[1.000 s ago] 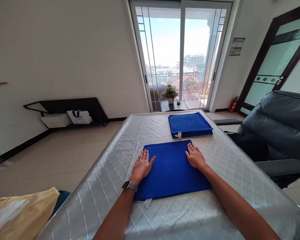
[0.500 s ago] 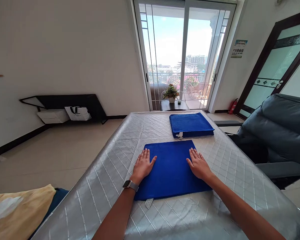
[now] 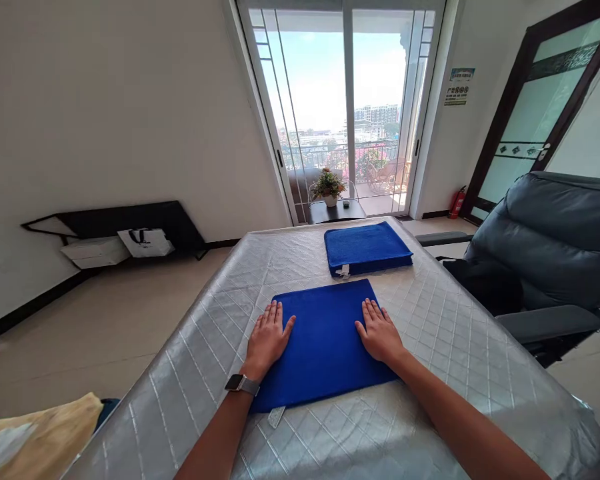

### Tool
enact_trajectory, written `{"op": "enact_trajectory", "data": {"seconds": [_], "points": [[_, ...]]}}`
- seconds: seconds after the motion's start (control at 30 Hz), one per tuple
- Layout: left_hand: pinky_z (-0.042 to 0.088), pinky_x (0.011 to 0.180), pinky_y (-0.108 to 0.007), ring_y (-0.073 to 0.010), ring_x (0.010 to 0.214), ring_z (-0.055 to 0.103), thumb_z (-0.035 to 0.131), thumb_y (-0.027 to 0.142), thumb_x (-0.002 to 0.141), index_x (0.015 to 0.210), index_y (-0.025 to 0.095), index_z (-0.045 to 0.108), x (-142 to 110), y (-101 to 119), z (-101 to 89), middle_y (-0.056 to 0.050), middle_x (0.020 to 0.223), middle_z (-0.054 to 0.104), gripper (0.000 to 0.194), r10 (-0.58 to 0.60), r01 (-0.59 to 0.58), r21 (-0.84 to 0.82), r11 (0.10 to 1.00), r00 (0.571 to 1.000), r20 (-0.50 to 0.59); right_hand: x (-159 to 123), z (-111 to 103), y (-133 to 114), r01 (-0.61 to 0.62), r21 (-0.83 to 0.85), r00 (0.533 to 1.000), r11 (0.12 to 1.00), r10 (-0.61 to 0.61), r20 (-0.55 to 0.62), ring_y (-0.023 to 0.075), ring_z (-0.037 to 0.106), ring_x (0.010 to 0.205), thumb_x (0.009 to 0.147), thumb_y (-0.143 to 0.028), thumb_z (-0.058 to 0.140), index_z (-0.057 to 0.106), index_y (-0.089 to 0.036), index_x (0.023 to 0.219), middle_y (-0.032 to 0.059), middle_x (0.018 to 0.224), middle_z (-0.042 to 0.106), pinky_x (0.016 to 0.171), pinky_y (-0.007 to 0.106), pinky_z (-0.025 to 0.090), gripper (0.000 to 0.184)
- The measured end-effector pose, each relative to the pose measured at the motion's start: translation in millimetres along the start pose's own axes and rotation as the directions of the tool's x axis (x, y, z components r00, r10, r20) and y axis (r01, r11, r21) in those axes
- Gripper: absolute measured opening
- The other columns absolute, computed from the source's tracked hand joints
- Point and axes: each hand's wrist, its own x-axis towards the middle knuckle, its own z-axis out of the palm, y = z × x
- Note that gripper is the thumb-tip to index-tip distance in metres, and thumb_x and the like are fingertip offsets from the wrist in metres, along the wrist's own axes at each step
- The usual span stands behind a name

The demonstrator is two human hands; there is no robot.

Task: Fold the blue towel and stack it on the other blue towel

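Observation:
A blue cloth [image 3: 320, 353] lies flat in front of me on the quilted silver table cover [image 3: 220, 347], with a white tag at its near edge. My left hand [image 3: 269, 339] rests palm down along its left edge, fingers stretched forward and thumb apart. On the right edge lies my right hand [image 3: 380, 333], also flat with its fingers out. Neither hand grips anything. Just beyond, a stack of folded blue cloths [image 3: 367, 247] sits on the cover, white tags showing at its near left corner.
A dark leather armchair [image 3: 570, 240] stands at the right. Ahead, a potted plant [image 3: 330, 187] sits on a small dark table before the glass sliding door [image 3: 313, 87]. A white bag [image 3: 146, 243] and box are by the left wall. Yellow fabric [image 3: 45, 433] is at lower left.
My view has turned slightly, so the scene sits further left. Both hands stay flat on the blue cloth, with little visible movement across it.

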Motion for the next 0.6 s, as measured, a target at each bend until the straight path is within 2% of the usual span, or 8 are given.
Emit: {"op": "enact_trajectory", "data": {"seconds": [0.1, 0.23, 0.3, 0.37, 0.47, 0.53, 0.6], "points": [[0.026, 0.124, -0.042, -0.0265, 0.151, 0.030, 0.018, 0.058, 0.104, 0.154, 0.004, 0.038, -2.3, 35.6, -10.5, -0.017, 0.162, 0.034, 0.076, 0.120, -0.121, -0.038, 0.992, 0.992, -0.024, -0.5, -1.5, -0.4, 0.006, 0.025, 1.000, 1.000, -0.006, -0.011, 0.0191, 0.006, 0.156, 0.103, -0.052, 0.016, 0.016, -0.009, 0.162, 0.0061, 0.168, 0.009, 0.126, 0.040, 0.004, 0.073], [0.031, 0.123, -0.041, -0.0237, 0.149, 0.034, 0.018, 0.057, 0.105, 0.153, 0.012, 0.043, -8.1, 110.6, -16.9, -0.012, 0.159, 0.041, 0.070, 0.350, -0.346, -0.173, 0.922, 0.937, -0.012, -0.9, 0.4, 1.1, 0.009, 0.022, 0.999, 1.000, -0.009, -0.031, 0.0204, 0.008, 0.156, 0.103, -0.051, 0.018, 0.018, -0.008, 0.161, 0.0086, 0.168, 0.012, 0.126, 0.040, 0.005, 0.073], [0.031, 0.123, -0.043, -0.0239, 0.149, 0.034, 0.019, 0.056, 0.106, 0.152, 0.014, 0.044, -9.3, 145.8, -15.7, -0.012, 0.158, 0.042, 0.068, 0.414, -0.412, -0.213, 0.886, 0.910, -0.039, -1.4, 2.8, 3.1, 0.025, 0.001, 0.999, 1.000, -0.024, -0.038, 0.0207, 0.009, 0.156, 0.103, -0.046, 0.019, 0.020, -0.008, 0.161, 0.0090, 0.168, 0.012, 0.126, 0.040, 0.005, 0.070], [0.031, 0.123, -0.044, -0.0243, 0.149, 0.034, 0.019, 0.054, 0.106, 0.152, 0.015, 0.044, -9.1, 169.8, -12.9, -0.012, 0.158, 0.042, 0.066, 0.437, -0.437, -0.234, 0.869, 0.898, -0.052, -1.8, 4.9, 5.0, 0.055, -0.022, 0.998, 0.998, -0.056, -0.041, 0.0205, 0.008, 0.156, 0.103, -0.040, 0.019, 0.021, -0.008, 0.161, 0.0083, 0.168, 0.012, 0.126, 0.040, 0.005, 0.067], [0.029, 0.123, -0.045, -0.0246, 0.150, 0.033, 0.018, 0.053, 0.106, 0.154, 0.016, 0.043, -9.5, 175.4, -8.9, -0.012, 0.159, 0.040, 0.065, 0.424, -0.420, -0.237, 0.876, 0.905, -0.037, -1.9, 5.7, 5.7, 0.061, -0.031, 0.997, 0.998, -0.062, -0.041, 0.0205, 0.008, 0.156, 0.102, -0.038, 0.020, 0.021, -0.007, 0.161, 0.0078, 0.168, 0.012, 0.126, 0.040, 0.006, 0.066], [0.028, 0.124, -0.045, -0.0245, 0.151, 0.030, 0.017, 0.055, 0.106, 0.155, 0.016, 0.040, -12.9, 158.3, -7.0, -0.011, 0.160, 0.037, 0.067, 0.404, -0.397, -0.218, 0.891, 0.915, -0.015, -1.8, 4.5, 4.5, 0.036, -0.018, 0.998, 0.999, -0.037, -0.042, 0.0205, 0.009, 0.156, 0.103, -0.044, 0.020, 0.020, -0.007, 0.161, 0.0081, 0.168, 0.012, 0.126, 0.040, 0.006, 0.069], [0.026, 0.125, -0.044, -0.0241, 0.152, 0.027, 0.016, 0.058, 0.105, 0.156, 0.015, 0.037, -19.8, 127.6, -5.0, -0.010, 0.162, 0.034, 0.070, 0.372, -0.364, -0.188, 0.912, 0.928, 0.010, -1.8, 2.7, 2.8, 0.022, -0.005, 0.999, 1.000, -0.022, -0.043, 0.0203, 0.009, 0.156, 0.103, -0.049, 0.019, 0.019, -0.007, 0.161, 0.0081, 0.168, 0.012, 0.126, 0.040, 0.006, 0.071]]}}
